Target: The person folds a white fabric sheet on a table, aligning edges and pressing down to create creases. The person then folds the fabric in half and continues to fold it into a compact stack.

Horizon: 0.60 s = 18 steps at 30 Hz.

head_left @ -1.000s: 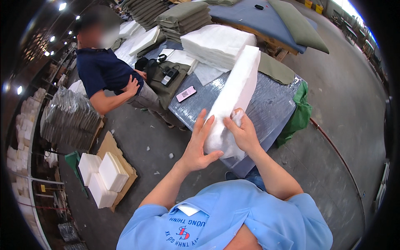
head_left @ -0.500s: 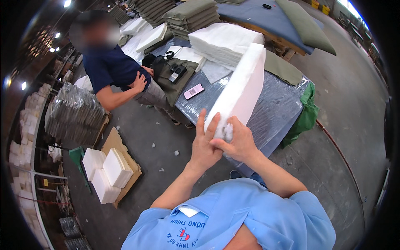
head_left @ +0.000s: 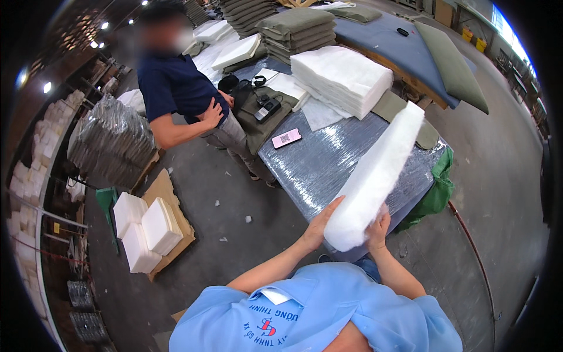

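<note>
A thick white cushion pad wrapped in fluffy wadding (head_left: 375,182) stands on its edge, tilted away from me over the table's near corner. My left hand (head_left: 321,227) presses against its left side near the close end, fingers along the surface. My right hand (head_left: 378,230) grips the opposite side at the same end, its fingertips partly sunk in the fluff. Both hands hold the pad between them. Beneath lies the plastic-covered grey table (head_left: 328,155).
Beyond the pad sit a stack of white wadding sheets (head_left: 343,76) and grey-green cushions (head_left: 296,29). A phone (head_left: 287,138) lies on the table. To the left stands a co-worker in a dark shirt (head_left: 176,88). White foam blocks (head_left: 143,229) rest on floor cardboard. Green cloth (head_left: 437,188) hangs at right.
My hands have parted from close together at the pad's near end to opposite sides of it. The pad has swung right and its loose fluff end looks smoother. The whole view has shifted.
</note>
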Each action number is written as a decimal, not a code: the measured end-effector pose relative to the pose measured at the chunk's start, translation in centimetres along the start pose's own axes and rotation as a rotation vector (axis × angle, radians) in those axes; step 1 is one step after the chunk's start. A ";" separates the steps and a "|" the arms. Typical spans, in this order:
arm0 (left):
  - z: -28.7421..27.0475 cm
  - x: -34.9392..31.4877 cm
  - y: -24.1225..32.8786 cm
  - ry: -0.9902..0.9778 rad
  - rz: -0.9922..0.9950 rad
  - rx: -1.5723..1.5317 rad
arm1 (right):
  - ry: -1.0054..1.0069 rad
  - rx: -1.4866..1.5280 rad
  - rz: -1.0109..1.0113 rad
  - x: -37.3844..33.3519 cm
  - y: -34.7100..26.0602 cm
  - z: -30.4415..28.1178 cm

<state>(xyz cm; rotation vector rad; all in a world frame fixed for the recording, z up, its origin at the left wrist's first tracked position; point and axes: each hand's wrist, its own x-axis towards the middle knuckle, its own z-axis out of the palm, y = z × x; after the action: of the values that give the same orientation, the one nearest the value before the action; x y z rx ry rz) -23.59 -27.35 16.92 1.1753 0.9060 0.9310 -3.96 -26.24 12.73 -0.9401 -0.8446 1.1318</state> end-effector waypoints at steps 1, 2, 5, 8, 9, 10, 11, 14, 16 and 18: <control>0.4 0.8 0.4 -0.027 0.058 0.082 | 0.022 0.055 0.036 -0.5 0.5 -0.8; 0.5 1.4 0.3 -0.090 0.137 0.100 | 0.022 0.030 0.065 -0.9 0.5 -1.4; 1.5 2.7 0.5 -0.180 0.237 0.226 | -0.002 0.105 -0.030 -0.9 1.0 -2.6; 2.5 4.8 1.7 -0.137 0.165 0.186 | 0.065 0.152 -0.068 0.9 0.9 -2.5; 2.5 5.8 2.4 -0.106 0.149 0.195 | 0.092 0.174 -0.080 1.9 0.1 -1.7; 2.6 7.0 3.9 -0.124 0.109 0.245 | 0.077 0.154 -0.093 2.8 -0.8 -1.6; 2.7 8.4 6.6 -0.147 0.065 0.293 | 0.068 0.131 -0.105 3.7 -1.7 -1.6; 4.0 11.4 15.4 -0.223 -0.117 0.348 | 0.216 0.372 0.137 5.6 -5.8 -0.6; 4.9 12.6 20.8 -0.280 -0.225 0.391 | 0.238 0.444 0.232 5.8 -9.5 0.6; 5.4 13.5 24.7 -0.347 -0.300 0.476 | 0.230 0.473 0.304 5.6 -13.2 1.6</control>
<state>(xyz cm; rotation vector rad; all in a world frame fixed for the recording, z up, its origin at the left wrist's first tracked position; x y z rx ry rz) -16.63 -13.27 40.88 1.4943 1.0097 0.2563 0.48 -22.55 25.92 -0.7928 -0.2289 1.3752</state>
